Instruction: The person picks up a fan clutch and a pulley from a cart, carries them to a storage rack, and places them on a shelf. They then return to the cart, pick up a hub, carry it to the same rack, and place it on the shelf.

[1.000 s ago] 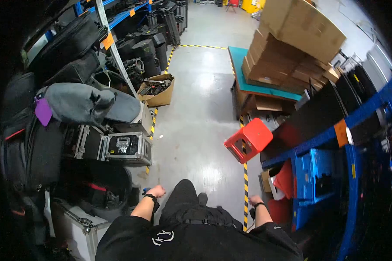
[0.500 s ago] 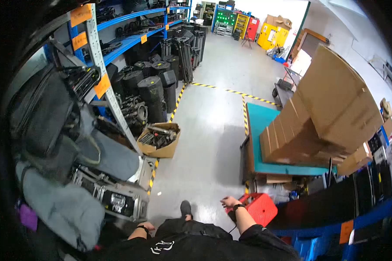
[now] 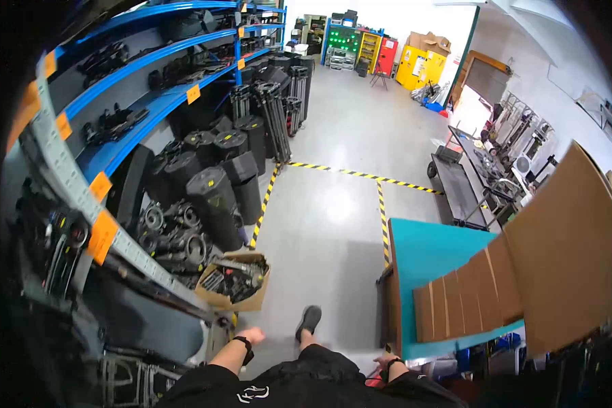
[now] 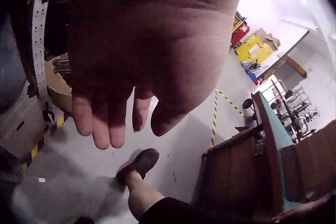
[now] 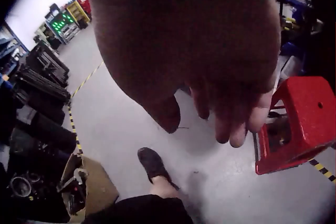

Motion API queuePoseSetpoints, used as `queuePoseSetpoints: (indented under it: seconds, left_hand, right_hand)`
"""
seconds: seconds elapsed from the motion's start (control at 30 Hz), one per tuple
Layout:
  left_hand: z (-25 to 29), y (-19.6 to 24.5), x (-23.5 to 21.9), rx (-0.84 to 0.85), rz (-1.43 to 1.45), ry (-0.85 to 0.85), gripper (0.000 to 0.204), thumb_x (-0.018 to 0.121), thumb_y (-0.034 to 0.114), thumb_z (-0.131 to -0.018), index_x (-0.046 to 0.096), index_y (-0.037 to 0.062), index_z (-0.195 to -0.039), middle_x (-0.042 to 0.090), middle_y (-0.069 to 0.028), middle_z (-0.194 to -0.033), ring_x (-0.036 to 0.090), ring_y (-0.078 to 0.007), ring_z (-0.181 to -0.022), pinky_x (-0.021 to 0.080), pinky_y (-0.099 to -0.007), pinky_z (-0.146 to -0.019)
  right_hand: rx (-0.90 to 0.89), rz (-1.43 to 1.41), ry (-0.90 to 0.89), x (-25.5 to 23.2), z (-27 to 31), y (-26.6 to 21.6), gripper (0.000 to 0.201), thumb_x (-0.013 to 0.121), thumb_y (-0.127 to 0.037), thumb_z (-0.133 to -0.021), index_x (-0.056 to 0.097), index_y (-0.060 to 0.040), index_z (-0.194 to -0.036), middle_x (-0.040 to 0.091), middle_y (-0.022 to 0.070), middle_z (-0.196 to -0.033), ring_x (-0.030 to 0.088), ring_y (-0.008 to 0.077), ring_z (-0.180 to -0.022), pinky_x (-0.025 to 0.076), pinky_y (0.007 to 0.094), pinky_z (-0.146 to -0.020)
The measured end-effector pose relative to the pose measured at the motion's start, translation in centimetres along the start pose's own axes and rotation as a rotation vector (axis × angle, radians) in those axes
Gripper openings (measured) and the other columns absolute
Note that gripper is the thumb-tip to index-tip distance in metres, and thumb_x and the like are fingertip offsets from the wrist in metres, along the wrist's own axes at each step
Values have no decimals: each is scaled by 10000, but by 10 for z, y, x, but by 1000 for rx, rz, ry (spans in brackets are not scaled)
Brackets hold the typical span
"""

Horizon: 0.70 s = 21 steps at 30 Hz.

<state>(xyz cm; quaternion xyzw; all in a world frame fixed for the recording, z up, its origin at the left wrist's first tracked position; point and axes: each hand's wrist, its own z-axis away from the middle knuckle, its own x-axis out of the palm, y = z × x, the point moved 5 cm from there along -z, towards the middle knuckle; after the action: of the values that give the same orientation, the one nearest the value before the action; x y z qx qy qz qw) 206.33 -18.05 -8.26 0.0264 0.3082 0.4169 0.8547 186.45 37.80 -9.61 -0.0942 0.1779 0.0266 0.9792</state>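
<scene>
My left hand [image 3: 253, 334] hangs at my side, near an open cardboard box [image 3: 241, 302] full of black gear. In the left wrist view the palm fills the top, and its loose fingers [image 4: 109, 127] hold nothing. On the other side, my right hand [image 3: 385, 359] hangs low in front of the table corner. The right wrist view shows it with relaxed fingers [image 5: 237, 132] and nothing in them. A red plastic stool [image 5: 310, 113] stands on the floor, overlapped by the fingertips in that view. One dark shoe [image 3: 309, 321] is forward on the grey floor.
Left, a blue-shelved rack [image 3: 126, 146] stands beside black cases [image 3: 214, 197] and tripods [image 3: 273, 122]. Right, a green-topped table [image 3: 428, 248] bears stacked cardboard boxes [image 3: 466, 299]. A dark cart [image 3: 461, 183] stands beyond it. Yellow-black tape [image 3: 333, 170] marks the floor.
The view has moved forward along the aisle and tilted up; table and boxes are nearer, the stool mostly out of the head view. My arms have swung, the right one back, the left one forward.
</scene>
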Motion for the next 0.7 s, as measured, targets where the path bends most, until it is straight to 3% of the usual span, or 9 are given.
queuePoseSetpoints:
  seconds: [0.1, 0.17, 0.23, 0.33, 0.37, 0.4, 0.47, 0.53, 0.7]
  left_hand:
    - [-66, 13, -68, 129, -382, -103, 366, 579, 327, -796, 730, 33, -954, 720, -174, -978, 690, -336, -880, 515, -460, -781]
    - [-66, 21, -120, -136, -98, -76, 309, 627, 289, -760, 733, 42, -912, 727, -138, -879, 687, -268, -793, 521, -425, -713]
    - [-102, 19, -148, -238, 173, -85, 232, 634, 239, -764, 717, 47, -864, 695, -117, -776, 665, -242, -727, 504, -399, -648]
    - [-134, 47, -201, -254, 412, -112, 165, 628, 194, -797, 697, 46, -825, 644, -107, -677, 610, -239, -611, 472, -408, -580]
    - [-186, 38, -204, 260, 65, -146, 171, 622, 185, -841, 684, 26, -820, 635, -103, -676, 569, -226, -551, 447, -397, -527]
    - [-191, 48, -220, -56, 291, -125, 177, 613, 168, -877, 683, 11, -835, 632, -106, -694, 568, -218, -551, 447, -396, -517]
    - [-212, 76, -253, -18, 274, -311, 187, 608, 167, -888, 659, -5, -836, 629, -123, -699, 581, -224, -576, 457, -394, -531]
    - [-212, 106, -287, -334, 582, -315, 202, 567, 168, -919, 623, 3, -816, 614, -138, -689, 584, -232, -583, 449, -393, -528]
    - [-315, 155, -411, -372, 507, -253, 234, 594, 207, -921, 640, -10, -848, 650, -143, -727, 626, -254, -617, 484, -408, -541]
  right_hand:
    - [267, -434, 52, -110, -40, -34, 406, 667, -350, -906, 661, -40, -1167, 729, 98, -1008, 675, 216, -977, 526, 370, -860]
    - [192, -318, 134, -167, -105, -47, 314, 672, -355, -891, 719, -45, -883, 707, 80, -809, 667, 212, -708, 536, 361, -663]
    - [-118, -44, 121, -239, -126, -100, 331, 672, -347, -874, 704, -18, -868, 691, 85, -761, 639, 192, -620, 505, 323, -582]
    - [-56, -118, 368, -344, -124, -189, 356, 658, -348, -865, 699, 4, -891, 698, 130, -824, 667, 245, -717, 521, 358, -615]
    - [-158, -31, 427, -372, -156, -208, 358, 652, -345, -869, 701, 8, -900, 700, 139, -845, 670, 248, -750, 522, 359, -626]
    - [-183, -143, 332, -396, -168, -232, 367, 651, -342, -875, 699, 11, -964, 704, 134, -887, 674, 233, -783, 530, 350, -647]
    - [-268, -322, 249, -462, -186, -289, 409, 651, -335, -883, 678, 15, -1093, 710, 114, -937, 677, 205, -814, 538, 339, -668]
    - [-321, -409, 267, -525, -188, -333, 442, 653, -332, -885, 658, 16, -1158, 710, 101, -945, 676, 192, -812, 539, 338, -667]
    - [-275, -553, 407, -675, -216, -364, 458, 654, -310, -884, 628, 16, -1205, 704, 74, -929, 676, 182, -774, 529, 305, -612]
